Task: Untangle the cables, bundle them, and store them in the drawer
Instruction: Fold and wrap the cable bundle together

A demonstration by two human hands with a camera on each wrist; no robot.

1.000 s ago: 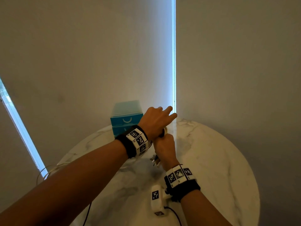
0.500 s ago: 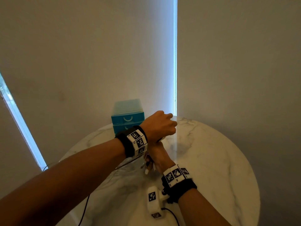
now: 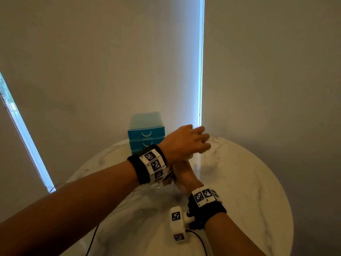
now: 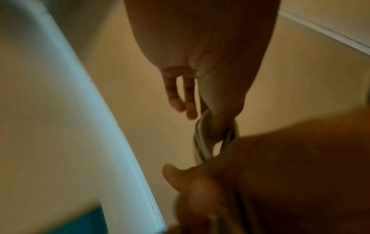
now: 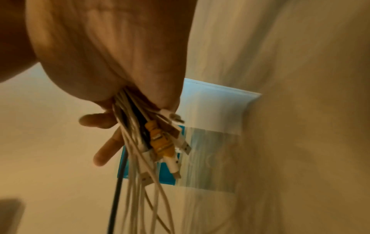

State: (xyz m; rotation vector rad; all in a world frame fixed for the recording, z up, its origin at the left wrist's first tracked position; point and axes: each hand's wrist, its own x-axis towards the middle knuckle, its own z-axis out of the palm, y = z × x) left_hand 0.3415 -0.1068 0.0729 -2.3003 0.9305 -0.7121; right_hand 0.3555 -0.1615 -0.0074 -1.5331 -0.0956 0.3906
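Clutching the cables (image 5: 148,142), plugs hanging downward, right hand (image 5: 112,52); left hand (image 3: 182,143) apparently loops strands.

The cables (image 5: 138,142) are mostly white, with one black lead among them and one yellow-orange plug (image 5: 160,142); several plugs end in silver metal. The drawer unit (image 3: 145,133) at the far side has teal-blue drawer fronts with white curved handles under a pale, frosted blue top. The round table (image 3: 239,182) is white marble with grey veining. Both wristbands (image 3: 145,167) are black and carry white tags printed with black-and-white square patterns. The blinds (image 3: 103,61) behind are plain beige-grey, edged by bright bluish-white strips of light.
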